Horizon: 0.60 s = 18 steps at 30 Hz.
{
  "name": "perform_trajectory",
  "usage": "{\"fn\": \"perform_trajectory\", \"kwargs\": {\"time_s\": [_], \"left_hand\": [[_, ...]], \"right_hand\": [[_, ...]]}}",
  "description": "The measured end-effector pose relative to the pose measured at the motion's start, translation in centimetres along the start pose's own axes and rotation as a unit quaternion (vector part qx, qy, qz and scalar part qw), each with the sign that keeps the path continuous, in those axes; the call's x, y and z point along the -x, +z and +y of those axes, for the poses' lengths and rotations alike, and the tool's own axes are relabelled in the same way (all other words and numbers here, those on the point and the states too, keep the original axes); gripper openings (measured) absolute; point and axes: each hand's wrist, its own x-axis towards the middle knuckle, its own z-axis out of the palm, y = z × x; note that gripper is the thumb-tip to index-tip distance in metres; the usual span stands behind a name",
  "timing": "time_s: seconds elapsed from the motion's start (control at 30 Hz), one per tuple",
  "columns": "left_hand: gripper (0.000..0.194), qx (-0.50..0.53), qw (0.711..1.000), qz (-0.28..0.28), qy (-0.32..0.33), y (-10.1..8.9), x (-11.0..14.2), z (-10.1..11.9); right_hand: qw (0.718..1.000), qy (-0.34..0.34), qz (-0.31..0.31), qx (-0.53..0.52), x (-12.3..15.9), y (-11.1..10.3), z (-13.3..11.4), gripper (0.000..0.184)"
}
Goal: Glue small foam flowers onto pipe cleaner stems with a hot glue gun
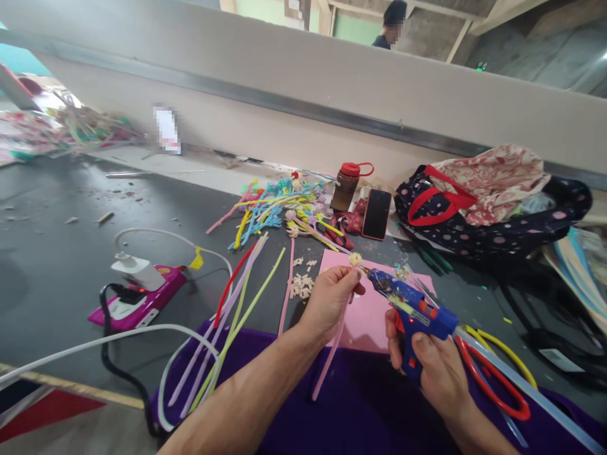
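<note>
Glue gun (411,307) in right hand (439,370), nozzle touching left hand's (327,300) flower stem (337,338)

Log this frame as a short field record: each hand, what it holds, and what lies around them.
left hand: pinches a pink pipe-cleaner stem topped with a small cream bead
right hand: grips a blue glue gun, nozzle at the bead
under the hands: pink sheet on the dark table
nearby: loose pipe cleaners, finished flowers, phone, bottle, dotted bag

Even daylight, soft shadows; far left blurred, edges bowed.
</note>
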Motion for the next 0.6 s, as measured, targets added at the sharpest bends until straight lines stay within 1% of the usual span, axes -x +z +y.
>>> {"fn": "perform_trajectory", "kwargs": {"time_s": [0.13, 0.37, 0.6], "left_hand": [[0.025, 0.000, 1.000, -0.003, -0.002, -0.02, 0.01, -0.03], [0.024, -0.005, 1.000, -0.002, -0.002, -0.06, 0.04, 0.01], [0.026, -0.007, 1.000, -0.005, 0.001, 0.02, 0.17, 0.07]], "right_hand": [[1.000, -0.009, 0.002, 0.022, -0.03, 0.03, -0.14, 0.036], [1.000, 0.003, 0.008, 0.001, 0.05, 0.00, 0.08, 0.032], [1.000, 0.002, 0.007, 0.018, 0.07, -0.05, 0.21, 0.034]]}}
